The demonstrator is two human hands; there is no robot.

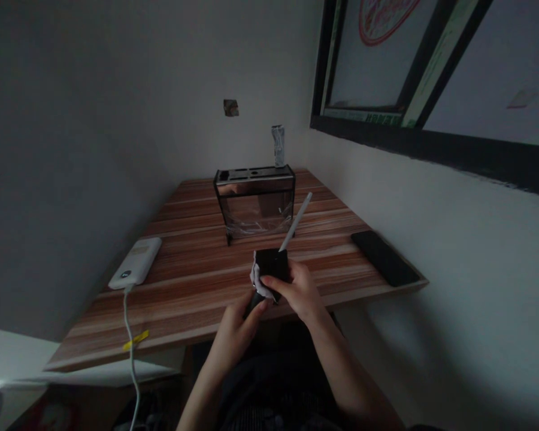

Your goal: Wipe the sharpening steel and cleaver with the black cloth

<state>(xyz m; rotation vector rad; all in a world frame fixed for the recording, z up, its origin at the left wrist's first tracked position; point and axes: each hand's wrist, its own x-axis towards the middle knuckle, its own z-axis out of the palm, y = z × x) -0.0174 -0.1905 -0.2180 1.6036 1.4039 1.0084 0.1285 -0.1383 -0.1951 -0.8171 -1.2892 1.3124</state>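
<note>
Close over the table's front edge, my right hand [300,291] is closed around a dark, squarish piece [269,262], with its thumb laid across the front. Crumpled whitish material [257,279] runs down that piece's left side. My left hand [237,326] is wrapped round a narrow black part [253,303] just below it, which looks like a handle. Whether the black parts are joined, I cannot tell. From behind the dark piece a long pale stick [296,220] slants up to the right; its lower end is hidden.
Beyond my hands stands a see-through rack [258,209] with a slotted dark top, a plastic-wrapped upright piece [278,146] at its right end. A white power bank [137,262] with a cable [129,335] lies left, a black phone [384,257] right. Walls flank the wooden table [184,299].
</note>
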